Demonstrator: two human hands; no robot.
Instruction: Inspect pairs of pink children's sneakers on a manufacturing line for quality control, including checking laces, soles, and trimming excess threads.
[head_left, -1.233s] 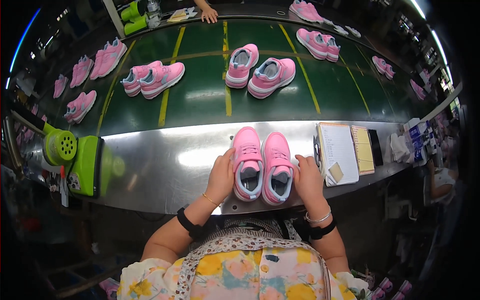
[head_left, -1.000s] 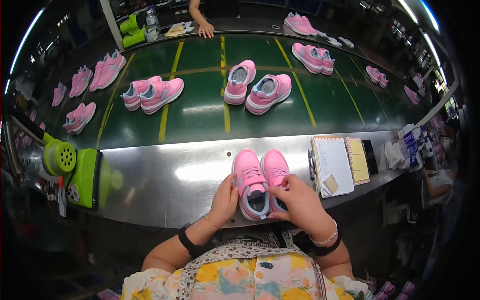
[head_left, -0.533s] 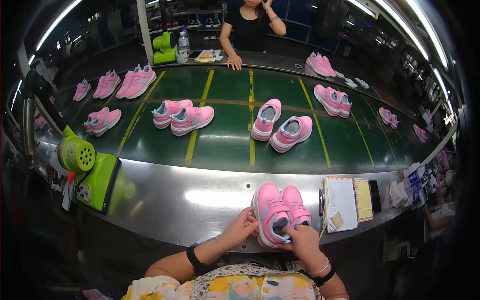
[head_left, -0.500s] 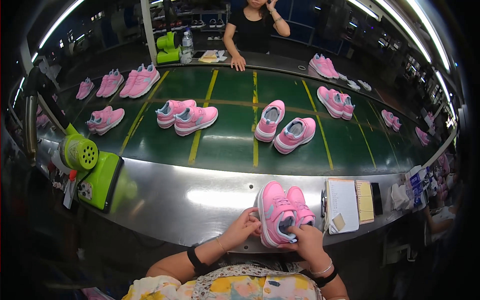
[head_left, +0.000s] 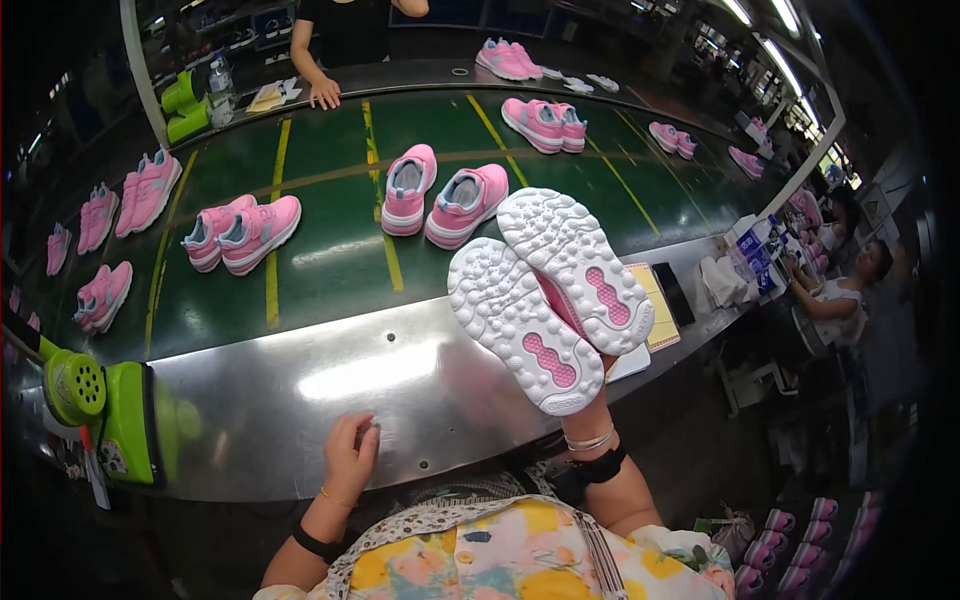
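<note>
My right hand [head_left: 590,415] holds up a pair of pink sneakers [head_left: 562,292] above the metal ledge, their white studded soles with pink inserts turned toward me. Most of its fingers are hidden behind the shoes. My left hand [head_left: 352,455] hovers near the ledge's close edge, apart from the shoes, its fingers curled in with nothing visible in them. Beyond the held pair, two pink sneakers [head_left: 467,205] stand on the green conveyor belt [head_left: 330,275].
More pink pairs [head_left: 245,232] stand along the belt. A green lamp-like device [head_left: 100,400] sits at the ledge's left end. A yellow notepad [head_left: 655,305] and a dark flat item [head_left: 674,293] lie behind the held shoes. Across the belt, a person's hand [head_left: 323,92] rests on the far edge.
My right hand has raised the sneakers from the ledge and flipped them, soles now showing. My left hand has come away from them. The view has swung to the right.
</note>
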